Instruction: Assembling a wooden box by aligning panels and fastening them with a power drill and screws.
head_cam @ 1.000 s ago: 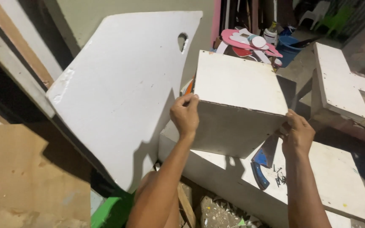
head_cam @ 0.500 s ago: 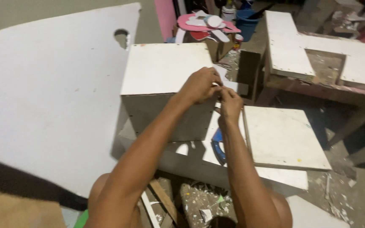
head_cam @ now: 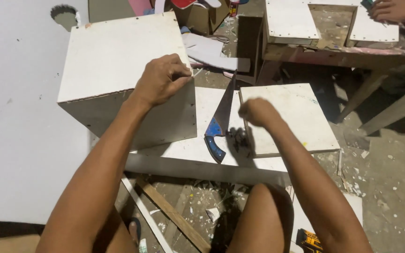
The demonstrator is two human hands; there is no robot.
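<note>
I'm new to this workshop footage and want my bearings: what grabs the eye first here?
The white box stands out at centre left, with the left hand resting on its right top edge. Beside it a handsaw with a blue handle lies on a white board, and the right hand, closed in a fist, hovers just right of the saw over a square white panel. Another person's hand works at the bench, top right.
</note>
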